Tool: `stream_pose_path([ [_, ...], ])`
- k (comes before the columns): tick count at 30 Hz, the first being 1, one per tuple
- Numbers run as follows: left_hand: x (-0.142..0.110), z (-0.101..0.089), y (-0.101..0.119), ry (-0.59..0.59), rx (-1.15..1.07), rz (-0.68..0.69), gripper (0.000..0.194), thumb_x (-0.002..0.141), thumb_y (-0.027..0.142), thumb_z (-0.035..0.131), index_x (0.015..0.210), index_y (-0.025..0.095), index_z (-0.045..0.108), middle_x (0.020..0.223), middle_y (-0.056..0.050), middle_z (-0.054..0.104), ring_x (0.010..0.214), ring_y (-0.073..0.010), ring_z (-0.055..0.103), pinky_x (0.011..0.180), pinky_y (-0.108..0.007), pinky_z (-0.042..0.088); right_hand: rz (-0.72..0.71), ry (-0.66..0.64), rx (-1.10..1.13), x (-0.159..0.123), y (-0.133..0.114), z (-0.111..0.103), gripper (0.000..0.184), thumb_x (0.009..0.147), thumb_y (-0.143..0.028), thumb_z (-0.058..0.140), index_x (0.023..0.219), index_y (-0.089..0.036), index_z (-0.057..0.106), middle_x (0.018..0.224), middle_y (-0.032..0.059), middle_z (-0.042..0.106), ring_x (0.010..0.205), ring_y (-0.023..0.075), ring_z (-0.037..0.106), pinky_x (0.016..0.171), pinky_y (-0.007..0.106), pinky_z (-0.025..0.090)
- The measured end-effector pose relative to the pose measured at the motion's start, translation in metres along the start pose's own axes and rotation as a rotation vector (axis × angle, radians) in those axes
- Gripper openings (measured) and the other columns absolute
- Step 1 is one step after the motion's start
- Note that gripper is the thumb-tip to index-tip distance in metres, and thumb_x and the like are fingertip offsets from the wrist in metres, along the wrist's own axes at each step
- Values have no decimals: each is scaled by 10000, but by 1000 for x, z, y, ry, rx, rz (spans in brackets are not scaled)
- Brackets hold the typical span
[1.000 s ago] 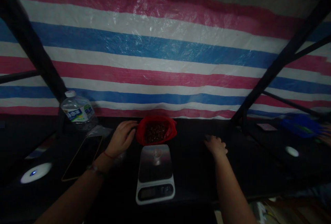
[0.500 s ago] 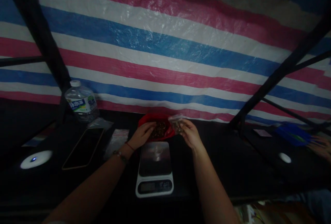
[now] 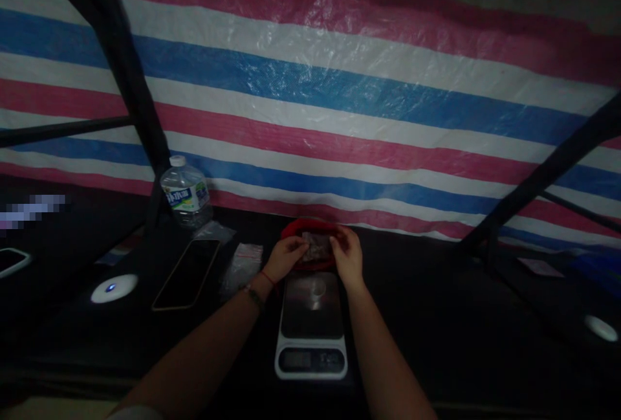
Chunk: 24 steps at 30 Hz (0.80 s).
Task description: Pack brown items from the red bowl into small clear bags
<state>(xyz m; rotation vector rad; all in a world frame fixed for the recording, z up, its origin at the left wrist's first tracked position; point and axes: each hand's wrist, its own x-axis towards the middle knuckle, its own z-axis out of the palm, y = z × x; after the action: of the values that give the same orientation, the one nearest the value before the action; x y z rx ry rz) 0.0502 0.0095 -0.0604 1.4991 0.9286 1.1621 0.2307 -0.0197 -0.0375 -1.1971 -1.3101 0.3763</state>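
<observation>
Clear bag (image 3: 317, 246), shifted from the right side of the red bowl (image 3: 293, 228) to above it near the far edge of the desk (image 3: 417, 310), was now pinched by the fingertips of both the left hand (image 3: 285, 258) and the right hand (image 3: 349, 258), so the work had apparently become two-handed.

Around the wrist of my left hand (image 3: 286, 258) I wear a thin red cord (image 3: 270, 279); up-arm from the cord, a dark bracelet (image 3: 254, 297), then a pale sleeve (image 3: 136, 413).
</observation>
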Motion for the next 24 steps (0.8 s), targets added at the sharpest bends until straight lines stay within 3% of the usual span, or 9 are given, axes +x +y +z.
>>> stream_pose_path([
  [2,-1,1,-2,27,9,13,287,740,412,653,808,135,675,678,-19,663,583,-125,590,562,-234,489,-74,-35,-59,-2,-4,-4,185,803,-300,583,934,-211,677,966,71,648,907,196,592,852,354,478],
  [4,-2,2,-3,6,13,21,289,752,409,642,842,138,691,755,-41,694,656,-150,628,623,-261,520,-98,-172,-57,-4,-8,-5,141,810,-262,572,856,-224,699,863,50,663,844,187,607,808,340,490],
  [6,-5,3,-1,-32,10,24,300,772,411,620,885,144,699,809,-53,710,710,-169,650,667,-283,537,-97,-309,-36,-5,-12,-3,148,798,-236,590,870,-241,719,856,42,676,834,184,620,796,335,499],
  [8,-7,4,3,-44,-1,32,294,790,405,599,896,149,699,835,-56,716,735,-174,659,694,-293,544,-87,-365,-22,-7,-14,-1,173,777,-227,625,911,-256,730,905,45,681,871,189,627,812,337,505],
  [17,-12,8,18,-8,253,180,187,789,327,605,782,165,697,770,-32,699,716,-156,636,682,-262,507,-132,-454,-77,-13,-13,4,278,708,-239,723,985,-267,725,1007,56,687,967,213,628,898,376,499],
  [24,-11,7,13,-19,328,237,196,820,326,577,814,168,694,803,-29,691,753,-149,626,715,-255,484,-130,-458,-42,-11,-8,5,169,780,-211,644,913,-246,742,934,53,691,890,184,638,817,319,516],
])
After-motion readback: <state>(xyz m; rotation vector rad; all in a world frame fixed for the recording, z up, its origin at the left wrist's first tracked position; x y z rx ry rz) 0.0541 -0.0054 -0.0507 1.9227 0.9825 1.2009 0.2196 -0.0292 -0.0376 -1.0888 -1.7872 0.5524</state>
